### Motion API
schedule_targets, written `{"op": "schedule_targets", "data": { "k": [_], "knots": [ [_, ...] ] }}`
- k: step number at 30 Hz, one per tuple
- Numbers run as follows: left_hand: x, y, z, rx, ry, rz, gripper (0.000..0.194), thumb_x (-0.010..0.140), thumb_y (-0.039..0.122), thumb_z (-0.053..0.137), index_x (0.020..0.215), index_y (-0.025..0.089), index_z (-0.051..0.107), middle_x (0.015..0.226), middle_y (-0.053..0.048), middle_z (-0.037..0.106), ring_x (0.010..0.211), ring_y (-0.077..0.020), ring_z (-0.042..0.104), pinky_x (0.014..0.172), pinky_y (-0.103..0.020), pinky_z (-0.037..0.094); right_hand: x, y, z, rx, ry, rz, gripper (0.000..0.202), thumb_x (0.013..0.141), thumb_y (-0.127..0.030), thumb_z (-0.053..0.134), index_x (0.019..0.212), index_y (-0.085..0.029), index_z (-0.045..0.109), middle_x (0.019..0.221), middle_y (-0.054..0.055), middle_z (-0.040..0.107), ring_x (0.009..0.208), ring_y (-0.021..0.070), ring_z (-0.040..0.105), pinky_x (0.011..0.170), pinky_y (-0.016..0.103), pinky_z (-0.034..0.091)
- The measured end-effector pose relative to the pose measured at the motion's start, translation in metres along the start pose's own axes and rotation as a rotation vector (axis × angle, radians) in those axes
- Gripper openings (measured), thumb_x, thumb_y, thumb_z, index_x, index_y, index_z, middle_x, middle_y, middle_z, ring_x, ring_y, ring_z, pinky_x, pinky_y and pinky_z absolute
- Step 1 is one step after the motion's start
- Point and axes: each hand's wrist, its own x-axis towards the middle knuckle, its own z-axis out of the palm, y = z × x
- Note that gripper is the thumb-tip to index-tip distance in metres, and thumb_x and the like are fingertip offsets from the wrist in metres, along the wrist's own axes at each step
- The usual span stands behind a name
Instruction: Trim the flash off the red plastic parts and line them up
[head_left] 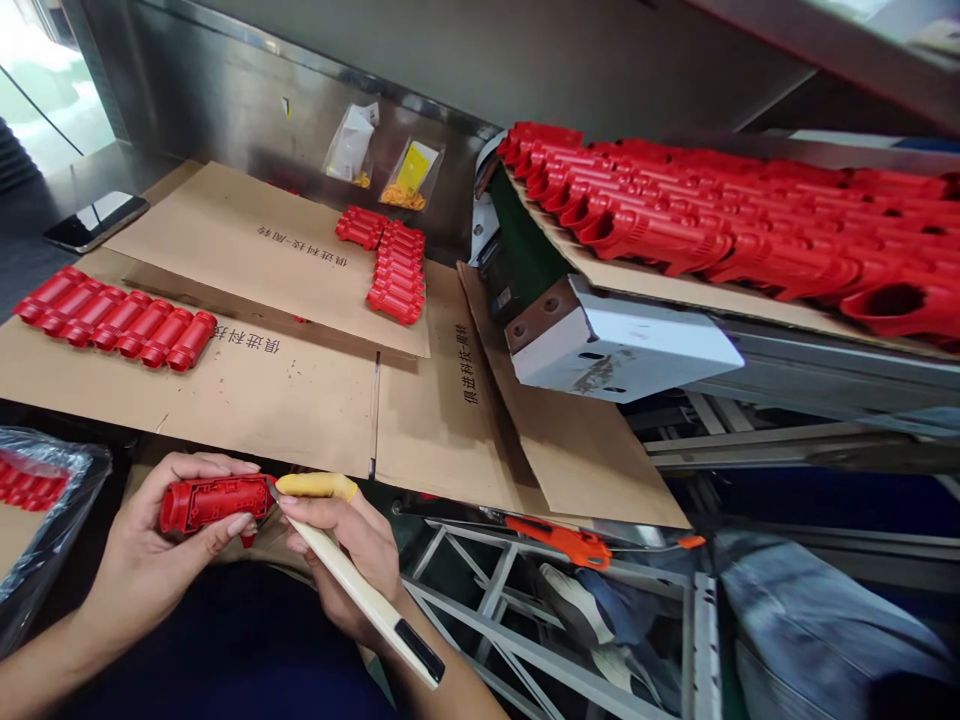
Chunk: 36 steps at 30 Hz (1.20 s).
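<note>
My left hand (pixel 169 550) is closed around a red plastic housing half (pixel 225 502), its ribbed hollow side facing up. In my right hand (pixel 349 550) is a trimming knife with a long cream handle (pixel 360 585) and a black patch at the butt end. A yellow finger cot (pixel 319 486) covers my right index finger. The knife's short tip meets the right end of the housing, partly hidden by my fingers. Both hands are just off the front edge of the cardboard-covered table.
Red housings (pixel 124 318) lie in a row on cardboard (pixel 285 400), with more housings (pixel 397 270) behind. A conveyor (pixel 630 345) at right carries many red parts (pixel 720 225). Phone (pixel 97 220), bags of yellow finger cots (pixel 412 175), orange-handled tool (pixel 562 542) and a person's jeans (pixel 817 620) also show.
</note>
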Motion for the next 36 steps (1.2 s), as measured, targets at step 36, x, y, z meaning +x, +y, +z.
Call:
{"op": "schedule_targets", "data": {
  "k": [36],
  "knots": [
    [0.012, -0.014, -0.014, -0.383, -0.274, -0.375, 0.061, 0.089, 0.041, 0.090, 0.136, 0.023, 0.055, 0.089, -0.005, 0.071, 0.059, -0.0123, 0.056, 0.054, -0.020, 0.048, 0.016, 0.005, -0.020, 0.096, -0.403, 0.086, 0.024, 0.111, -0.034, 0.063, 0.121, -0.020, 0.080, 0.091, 0.003, 0.080, 0.082, 0.0165, 0.076, 0.078, 0.027, 0.066]
  ]
}}
